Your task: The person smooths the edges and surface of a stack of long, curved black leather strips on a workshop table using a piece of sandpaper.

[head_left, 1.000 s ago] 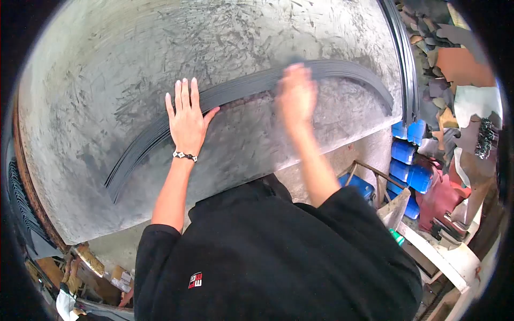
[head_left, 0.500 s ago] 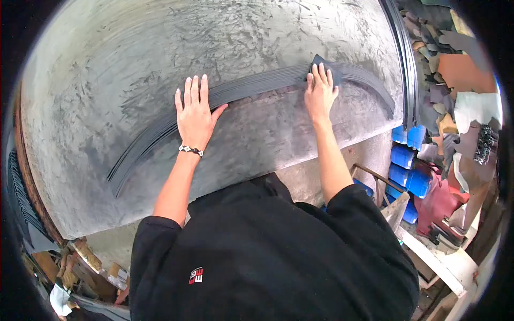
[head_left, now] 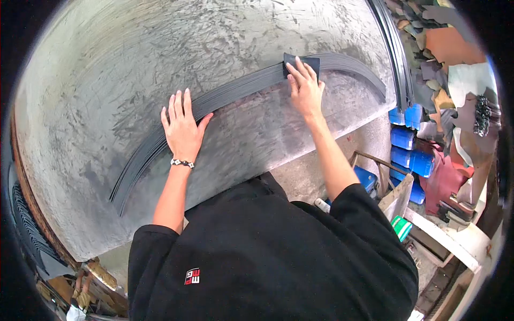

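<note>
A long bundle of thin dark grey strips (head_left: 241, 89) lies in an arch across the grey, scuffed tabletop (head_left: 241, 144). My left hand (head_left: 182, 128) rests flat on its left part, fingers extended and thumb out to the side. Farther right, my right hand (head_left: 306, 95) holds a small dark rectangular pad (head_left: 312, 62) down against the top of the strips. Its fingers lie over the pad, and the pad covers a short stretch of the bundle. At the left end, the strips fan slightly apart.
More dark strips (head_left: 393, 51) hang over the table's right edge. Beyond are blue containers (head_left: 412, 160) and a pile of leather-like scraps (head_left: 455, 45). A frame (head_left: 444, 241) and a green-labelled object (head_left: 401, 228) stand at lower right. Dark zigzag-edged material (head_left: 32, 224) is at far left.
My right hand and the pad have slid left along the strips. My left hand stays flat on the bundle. The whole view has shifted and turned slightly.
</note>
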`<act>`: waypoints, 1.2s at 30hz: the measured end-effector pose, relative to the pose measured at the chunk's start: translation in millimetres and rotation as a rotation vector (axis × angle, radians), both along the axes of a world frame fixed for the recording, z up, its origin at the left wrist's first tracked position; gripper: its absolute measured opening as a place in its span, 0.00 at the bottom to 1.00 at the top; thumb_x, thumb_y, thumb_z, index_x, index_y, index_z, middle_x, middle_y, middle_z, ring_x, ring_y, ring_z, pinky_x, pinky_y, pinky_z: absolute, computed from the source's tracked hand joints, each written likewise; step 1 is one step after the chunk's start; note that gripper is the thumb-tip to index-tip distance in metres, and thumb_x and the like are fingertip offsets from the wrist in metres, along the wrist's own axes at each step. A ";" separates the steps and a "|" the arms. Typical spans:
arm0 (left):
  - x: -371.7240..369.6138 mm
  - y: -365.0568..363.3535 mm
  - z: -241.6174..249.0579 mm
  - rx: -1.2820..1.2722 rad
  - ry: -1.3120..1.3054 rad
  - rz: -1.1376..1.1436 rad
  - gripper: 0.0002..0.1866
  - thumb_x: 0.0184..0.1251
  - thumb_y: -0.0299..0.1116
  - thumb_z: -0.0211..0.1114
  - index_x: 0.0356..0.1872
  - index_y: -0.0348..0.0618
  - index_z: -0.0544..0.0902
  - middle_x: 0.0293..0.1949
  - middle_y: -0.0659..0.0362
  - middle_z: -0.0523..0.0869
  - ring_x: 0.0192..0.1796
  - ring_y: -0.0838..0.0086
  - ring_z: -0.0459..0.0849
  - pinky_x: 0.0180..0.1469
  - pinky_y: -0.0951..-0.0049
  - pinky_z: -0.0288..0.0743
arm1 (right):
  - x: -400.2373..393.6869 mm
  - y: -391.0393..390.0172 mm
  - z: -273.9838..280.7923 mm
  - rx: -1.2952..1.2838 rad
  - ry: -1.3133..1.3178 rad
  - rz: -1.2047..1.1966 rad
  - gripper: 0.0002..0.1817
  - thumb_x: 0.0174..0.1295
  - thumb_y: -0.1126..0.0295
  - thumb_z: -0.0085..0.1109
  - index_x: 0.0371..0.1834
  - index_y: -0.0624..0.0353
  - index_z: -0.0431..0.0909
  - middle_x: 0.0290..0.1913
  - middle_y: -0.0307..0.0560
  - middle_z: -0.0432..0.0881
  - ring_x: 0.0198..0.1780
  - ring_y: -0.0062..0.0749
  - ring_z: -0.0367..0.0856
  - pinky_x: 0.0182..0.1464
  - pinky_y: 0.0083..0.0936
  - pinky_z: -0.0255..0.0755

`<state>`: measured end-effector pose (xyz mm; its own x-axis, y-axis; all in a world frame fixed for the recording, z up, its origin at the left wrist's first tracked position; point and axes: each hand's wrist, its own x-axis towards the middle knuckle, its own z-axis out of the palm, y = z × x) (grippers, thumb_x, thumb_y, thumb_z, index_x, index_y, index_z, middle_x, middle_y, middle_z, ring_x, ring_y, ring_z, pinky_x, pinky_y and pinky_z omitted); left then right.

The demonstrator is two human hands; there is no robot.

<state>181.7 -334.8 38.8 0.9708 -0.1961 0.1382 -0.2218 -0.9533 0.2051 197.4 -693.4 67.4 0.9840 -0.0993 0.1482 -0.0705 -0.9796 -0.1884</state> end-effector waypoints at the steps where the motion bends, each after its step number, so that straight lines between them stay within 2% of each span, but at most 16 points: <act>1: 0.0 -0.3 -0.7 0.015 -0.004 0.002 0.50 0.73 0.67 0.68 0.87 0.48 0.66 0.83 0.54 0.73 0.84 0.59 0.69 0.85 0.47 0.59 | -3.5 10.8 0.0 -0.075 -0.051 -0.064 0.20 0.81 0.58 0.60 0.72 0.41 0.85 0.85 0.32 0.74 0.80 0.38 0.73 0.71 0.65 0.66; 3: -0.8 0.1 -0.2 0.022 -0.006 0.008 0.50 0.72 0.68 0.68 0.87 0.48 0.66 0.83 0.54 0.72 0.85 0.60 0.69 0.84 0.47 0.60 | -18.8 56.7 -6.4 -0.289 0.019 -0.127 0.23 0.75 0.64 0.64 0.73 0.43 0.81 0.78 0.35 0.80 0.78 0.41 0.75 0.66 0.66 0.68; 6: 0.7 -2.1 -1.0 0.023 -0.012 0.014 0.51 0.72 0.67 0.70 0.87 0.49 0.66 0.84 0.55 0.72 0.85 0.60 0.69 0.84 0.47 0.62 | -51.0 125.7 2.1 -0.167 -0.043 0.241 0.25 0.68 0.65 0.65 0.69 0.46 0.80 0.72 0.37 0.82 0.76 0.44 0.76 0.62 0.64 0.71; 8: 0.2 -2.1 1.2 0.021 0.000 0.009 0.51 0.71 0.67 0.70 0.87 0.50 0.66 0.84 0.56 0.72 0.85 0.60 0.69 0.84 0.47 0.61 | -54.7 104.6 2.0 -0.109 -0.087 0.368 0.24 0.67 0.66 0.65 0.67 0.46 0.82 0.72 0.37 0.83 0.75 0.44 0.78 0.63 0.65 0.71; 12: -0.5 -1.2 -3.5 0.027 -0.025 0.010 0.50 0.72 0.67 0.69 0.87 0.51 0.66 0.84 0.56 0.72 0.85 0.60 0.69 0.84 0.46 0.62 | -0.8 -35.8 12.1 -0.206 0.037 -0.245 0.22 0.74 0.64 0.62 0.70 0.45 0.84 0.69 0.39 0.87 0.73 0.42 0.80 0.64 0.69 0.71; 15: -2.2 0.4 -2.3 0.018 -0.034 0.004 0.49 0.73 0.67 0.68 0.87 0.51 0.66 0.84 0.56 0.72 0.84 0.60 0.69 0.83 0.47 0.63 | 4.6 -34.5 -5.0 -0.303 -0.019 -0.293 0.22 0.76 0.62 0.60 0.72 0.44 0.82 0.68 0.39 0.87 0.72 0.43 0.79 0.64 0.71 0.71; 16: -0.6 -0.6 -1.3 0.012 -0.039 -0.001 0.49 0.73 0.67 0.68 0.87 0.51 0.66 0.83 0.56 0.73 0.84 0.60 0.69 0.83 0.46 0.63 | -3.8 8.0 -17.5 -0.422 -0.083 -0.200 0.23 0.77 0.60 0.60 0.73 0.45 0.81 0.71 0.39 0.85 0.74 0.44 0.78 0.63 0.73 0.70; 18: -0.1 -2.1 1.6 0.018 -0.028 0.009 0.49 0.73 0.67 0.69 0.87 0.50 0.66 0.83 0.55 0.73 0.84 0.60 0.70 0.82 0.47 0.63 | -35.5 97.1 -5.9 -0.266 0.026 0.088 0.23 0.76 0.57 0.62 0.72 0.47 0.81 0.75 0.39 0.81 0.78 0.49 0.75 0.65 0.70 0.69; 20: 0.0 -1.9 3.6 0.028 -0.016 0.000 0.49 0.73 0.66 0.69 0.87 0.50 0.66 0.83 0.55 0.73 0.84 0.60 0.70 0.82 0.47 0.63 | -67.3 122.8 -7.8 -0.130 -0.071 0.287 0.21 0.75 0.60 0.65 0.69 0.44 0.85 0.74 0.39 0.84 0.79 0.44 0.76 0.65 0.63 0.68; 23: 0.3 -0.9 1.1 0.032 -0.020 -0.004 0.49 0.73 0.65 0.70 0.86 0.48 0.67 0.83 0.55 0.73 0.84 0.60 0.69 0.82 0.47 0.63 | -21.5 32.4 1.5 -0.311 0.005 0.031 0.21 0.76 0.62 0.62 0.71 0.45 0.84 0.73 0.41 0.85 0.78 0.45 0.77 0.66 0.68 0.68; 25: -4.1 -1.9 -0.4 0.017 -0.024 0.000 0.49 0.73 0.65 0.70 0.86 0.48 0.67 0.83 0.55 0.73 0.84 0.60 0.69 0.82 0.47 0.63 | 14.2 -29.5 33.5 -0.064 0.220 -0.383 0.20 0.84 0.61 0.52 0.72 0.47 0.83 0.74 0.44 0.85 0.76 0.43 0.79 0.66 0.75 0.68; 26: -0.9 -2.2 0.3 0.009 -0.039 0.003 0.49 0.73 0.65 0.70 0.86 0.49 0.67 0.83 0.55 0.73 0.84 0.60 0.69 0.82 0.47 0.63 | 16.6 -91.3 -49.0 -0.097 -0.166 -0.259 0.20 0.85 0.59 0.50 0.74 0.47 0.81 0.74 0.44 0.84 0.75 0.44 0.79 0.64 0.78 0.68; 28: 1.6 -1.2 -1.9 0.012 -0.044 0.003 0.49 0.73 0.65 0.70 0.87 0.48 0.66 0.83 0.55 0.73 0.84 0.59 0.70 0.82 0.46 0.63 | 7.1 -2.1 -21.4 -0.344 -0.037 -0.246 0.23 0.79 0.57 0.58 0.74 0.47 0.81 0.77 0.48 0.81 0.79 0.48 0.74 0.65 0.77 0.68; 32: -4.1 -2.2 2.1 0.021 -0.008 0.000 0.49 0.73 0.65 0.70 0.87 0.48 0.66 0.83 0.55 0.73 0.84 0.59 0.70 0.82 0.46 0.63 | -69.1 141.8 -20.2 -0.038 -0.111 0.331 0.24 0.71 0.59 0.65 0.69 0.47 0.83 0.77 0.42 0.79 0.81 0.50 0.71 0.64 0.73 0.68; 34: 4.7 -0.1 2.6 0.032 -0.027 -0.018 0.49 0.74 0.65 0.69 0.87 0.48 0.66 0.83 0.54 0.73 0.84 0.59 0.70 0.82 0.46 0.63 | -47.2 84.6 -6.4 -0.105 -0.062 0.344 0.23 0.72 0.60 0.64 0.69 0.47 0.83 0.76 0.40 0.81 0.80 0.50 0.73 0.64 0.72 0.68; 36: -0.2 -0.6 -0.6 0.041 -0.033 -0.013 0.49 0.74 0.65 0.69 0.87 0.47 0.66 0.83 0.54 0.73 0.84 0.59 0.70 0.82 0.46 0.63 | -7.8 1.6 -4.8 -0.205 -0.049 0.008 0.22 0.76 0.64 0.59 0.71 0.46 0.83 0.76 0.40 0.83 0.78 0.45 0.77 0.64 0.71 0.69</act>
